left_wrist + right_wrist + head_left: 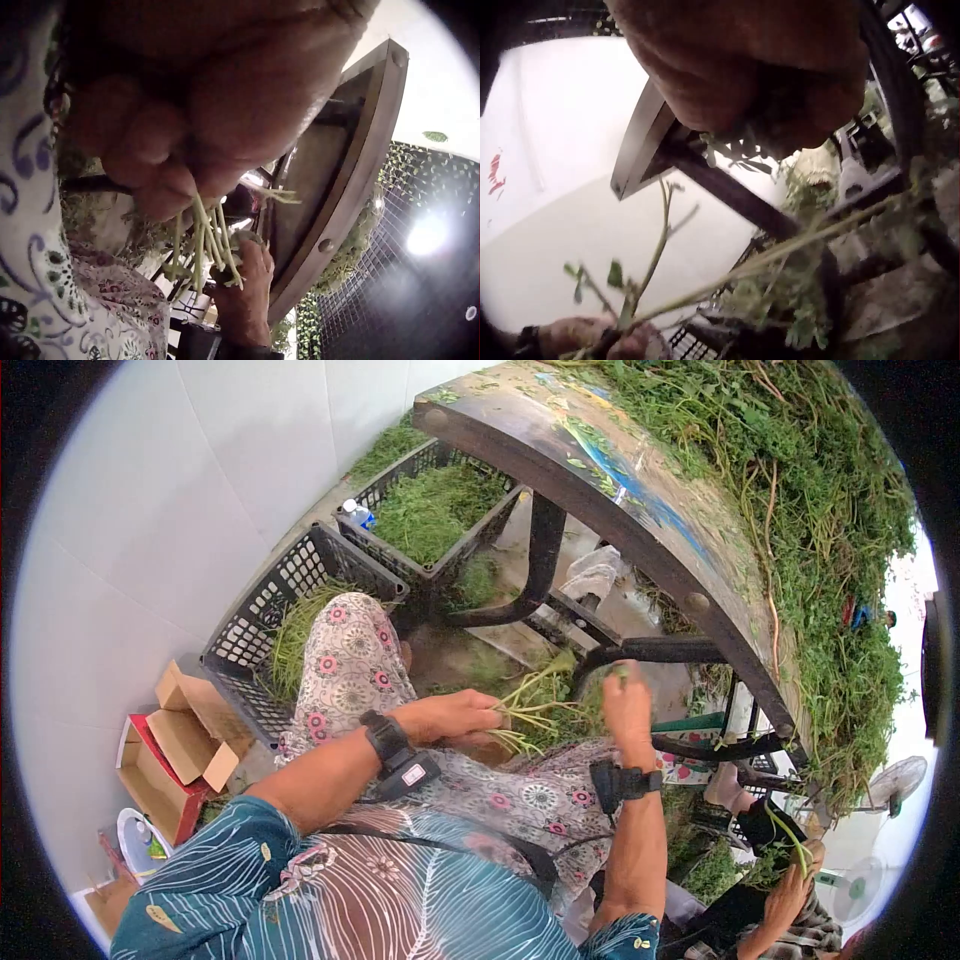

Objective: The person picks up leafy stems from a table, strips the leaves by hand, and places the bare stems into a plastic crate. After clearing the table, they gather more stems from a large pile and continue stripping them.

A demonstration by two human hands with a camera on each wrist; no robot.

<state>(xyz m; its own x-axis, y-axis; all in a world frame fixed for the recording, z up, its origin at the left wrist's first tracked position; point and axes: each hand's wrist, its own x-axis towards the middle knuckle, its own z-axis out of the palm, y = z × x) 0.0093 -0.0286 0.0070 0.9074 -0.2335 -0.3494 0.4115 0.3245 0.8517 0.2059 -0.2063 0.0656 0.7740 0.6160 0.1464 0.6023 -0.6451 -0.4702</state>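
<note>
My left hand [450,715] grips a small bunch of pale green stems [540,712] over my lap. The stem ends stick out below the curled fingers in the left wrist view [206,240]. Apart from it, to the right, my right hand [627,705] is raised with its fingers curled. A bit of leafy sprig [739,157] pokes out from under those fingers in the right wrist view; most of it is hidden by the hand. One long leafy stem [727,277] runs from the left hand across that same view.
A table [620,510] heaped with greens [790,490] stands ahead, its black legs near my right hand. Black crates [250,630] of greens stand to the left, by open cardboard boxes [185,735]. Another person's hand [790,890] holds greens at lower right.
</note>
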